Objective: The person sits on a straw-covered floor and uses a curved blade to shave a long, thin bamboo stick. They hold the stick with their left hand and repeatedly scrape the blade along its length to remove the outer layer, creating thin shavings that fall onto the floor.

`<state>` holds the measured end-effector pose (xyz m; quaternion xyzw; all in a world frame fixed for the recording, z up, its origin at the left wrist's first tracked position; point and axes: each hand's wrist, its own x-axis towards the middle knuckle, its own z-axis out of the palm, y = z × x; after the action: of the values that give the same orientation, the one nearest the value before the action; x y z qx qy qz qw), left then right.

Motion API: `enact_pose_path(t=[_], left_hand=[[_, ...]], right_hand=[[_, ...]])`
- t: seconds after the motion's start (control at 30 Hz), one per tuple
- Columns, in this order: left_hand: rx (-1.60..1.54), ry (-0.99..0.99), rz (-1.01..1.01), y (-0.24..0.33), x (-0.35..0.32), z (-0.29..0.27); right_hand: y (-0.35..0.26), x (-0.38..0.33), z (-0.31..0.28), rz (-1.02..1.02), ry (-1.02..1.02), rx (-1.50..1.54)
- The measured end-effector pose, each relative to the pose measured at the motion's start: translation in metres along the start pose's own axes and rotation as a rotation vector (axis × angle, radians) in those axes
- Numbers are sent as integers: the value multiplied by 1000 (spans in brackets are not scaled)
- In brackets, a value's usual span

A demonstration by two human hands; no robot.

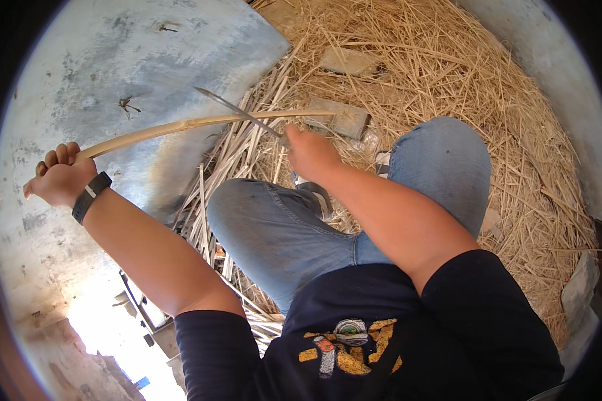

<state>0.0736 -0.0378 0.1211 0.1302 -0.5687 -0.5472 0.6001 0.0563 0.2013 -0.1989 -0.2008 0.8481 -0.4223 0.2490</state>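
My left hand [65,175], raised at the far left with a dark watch on the wrist, is closed round one end of a long bamboo strip [180,125]. The strip bows gently across to the right, its other end reaching over a flat grey block [344,119] on the floor. A knife [222,101] with a long, narrow blade is in my closed right hand [312,155]; most of its handle is hidden by the fingers. The blade points up and left and crosses the strip right of its middle. Whether the edge touches the strip, I cannot tell.
Loose bamboo shavings [441,60] cover the floor ahead and to the right. Long split strips [247,137] lie along the stained wall [114,73] at left. A second flat block [349,61] sits farther off. My bent knees [441,174] are below my hands.
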Motion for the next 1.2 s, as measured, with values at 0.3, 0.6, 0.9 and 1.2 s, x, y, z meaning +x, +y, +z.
enact_pose_path(t=[0.3, 0.6, 0.9, 1.2], left_hand=[[17, 92, -9, -1, 6, -5], [8, 74, -12, 1, -4, 1], [16, 76, 9, 1, -3, -1], [-2, 139, 54, 3, -5, 22]], right_hand=[[53, 31, 20, 263, -64, 34], [45, 17, 12, 255, -22, 2], [0, 8, 9, 32, 15, 149], [-34, -3, 2, -229, 83, 238]])
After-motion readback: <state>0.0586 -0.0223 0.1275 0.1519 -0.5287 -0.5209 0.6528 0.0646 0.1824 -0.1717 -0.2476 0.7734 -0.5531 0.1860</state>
